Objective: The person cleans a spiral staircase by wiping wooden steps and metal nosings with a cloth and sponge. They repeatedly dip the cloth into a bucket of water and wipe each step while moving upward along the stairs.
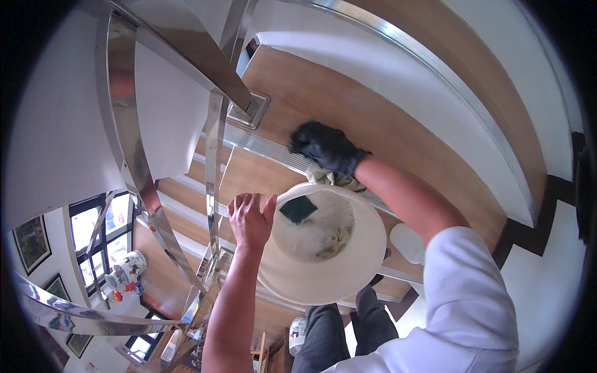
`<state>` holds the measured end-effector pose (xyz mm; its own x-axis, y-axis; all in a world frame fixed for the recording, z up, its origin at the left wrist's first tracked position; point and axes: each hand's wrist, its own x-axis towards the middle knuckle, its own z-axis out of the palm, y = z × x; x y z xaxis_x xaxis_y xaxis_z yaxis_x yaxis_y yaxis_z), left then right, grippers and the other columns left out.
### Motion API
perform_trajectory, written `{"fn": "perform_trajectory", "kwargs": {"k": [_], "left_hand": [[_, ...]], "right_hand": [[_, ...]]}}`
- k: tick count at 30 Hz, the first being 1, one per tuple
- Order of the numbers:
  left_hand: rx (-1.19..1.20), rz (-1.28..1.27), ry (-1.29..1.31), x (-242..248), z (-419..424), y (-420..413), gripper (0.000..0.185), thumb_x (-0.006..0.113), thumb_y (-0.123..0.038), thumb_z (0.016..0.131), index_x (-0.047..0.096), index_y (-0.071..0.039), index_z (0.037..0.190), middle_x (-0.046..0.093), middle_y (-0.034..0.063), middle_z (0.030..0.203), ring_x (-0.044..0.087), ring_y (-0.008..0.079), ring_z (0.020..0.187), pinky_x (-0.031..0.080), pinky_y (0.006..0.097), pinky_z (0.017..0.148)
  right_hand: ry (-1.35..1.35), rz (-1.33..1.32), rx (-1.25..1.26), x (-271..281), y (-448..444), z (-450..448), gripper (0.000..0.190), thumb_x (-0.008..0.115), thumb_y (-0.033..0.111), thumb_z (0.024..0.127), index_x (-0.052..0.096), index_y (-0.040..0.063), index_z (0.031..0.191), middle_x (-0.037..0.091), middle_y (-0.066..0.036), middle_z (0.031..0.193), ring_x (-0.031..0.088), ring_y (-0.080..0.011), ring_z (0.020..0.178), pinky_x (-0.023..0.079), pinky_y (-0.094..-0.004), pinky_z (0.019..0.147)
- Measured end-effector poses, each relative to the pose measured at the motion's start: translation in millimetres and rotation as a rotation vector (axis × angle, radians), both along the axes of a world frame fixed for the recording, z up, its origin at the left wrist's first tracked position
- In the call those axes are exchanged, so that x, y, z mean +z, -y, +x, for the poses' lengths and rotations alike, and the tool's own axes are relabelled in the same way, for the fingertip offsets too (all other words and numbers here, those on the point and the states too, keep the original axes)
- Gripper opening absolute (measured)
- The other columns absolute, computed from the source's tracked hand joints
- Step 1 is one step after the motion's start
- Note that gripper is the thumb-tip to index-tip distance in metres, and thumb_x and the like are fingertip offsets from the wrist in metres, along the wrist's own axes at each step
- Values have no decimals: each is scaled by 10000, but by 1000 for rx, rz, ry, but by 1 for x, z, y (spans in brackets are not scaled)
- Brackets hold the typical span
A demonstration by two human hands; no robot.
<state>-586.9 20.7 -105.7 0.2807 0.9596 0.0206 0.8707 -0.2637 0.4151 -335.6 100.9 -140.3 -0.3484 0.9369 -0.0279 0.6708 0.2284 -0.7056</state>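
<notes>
My right hand [326,147], in a black glove, is on a wooden stair tread [373,121] near its ribbed metal nosing [266,144]; whatever lies under its fingers is hidden. A crumpled pale cloth [319,175] lies beside the glove's wrist, on the step edge. My bare left hand [252,219] is at the left rim of a large whitish plastic bucket [326,279]; its thumb is apart from the fingers, and whether it grips the rim is unclear. Inside the bucket are foamy water, a dark green scouring pad [298,209] and a wet cloth [338,242].
A polished metal railing [126,107] runs along the left, with a post base [252,112] on the tread. More steps rise above and descend below. A round white object [406,242] is right of the bucket. Far down left are ceramic jars [133,263] beside a window.
</notes>
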Motion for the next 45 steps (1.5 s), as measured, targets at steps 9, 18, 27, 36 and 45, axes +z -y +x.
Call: {"fn": "perform_trajectory", "kwargs": {"k": [9,18,27,36,45], "left_hand": [[-9,-3,-6,2,10,0,339,619,-394,885,673,-59,863,663,88,889,591,277,953,410,426,877],[-13,-6,-9,0,3,0,341,618,-387,886,669,-50,869,666,100,886,601,287,936,421,428,862],[2,-31,6,-4,4,-1,325,582,-365,911,654,-52,859,660,118,866,597,305,933,426,435,856],[-5,-11,-50,-9,8,0,314,554,-354,920,651,-70,826,660,99,873,597,298,918,432,435,843],[-23,-1,-106,-9,3,2,307,525,-327,948,649,-67,843,654,104,849,603,292,898,437,433,811]], "right_hand": [[168,171,-270,-5,-70,-1,237,544,321,922,667,144,1021,646,-126,1022,579,-300,1032,480,-460,812],[118,185,-62,-18,-56,-39,268,501,308,931,631,148,1103,632,-141,1100,571,-322,1083,468,-460,910],[85,114,-116,-26,-3,29,272,521,267,936,640,150,1151,613,-110,1218,539,-314,1153,414,-429,1012],[517,349,-711,-51,86,189,383,501,154,914,569,137,1290,497,-123,1393,432,-294,1310,307,-411,1128],[334,189,-399,-39,81,144,317,528,212,913,621,181,1213,527,-87,1371,497,-273,1244,357,-424,1077]]}}
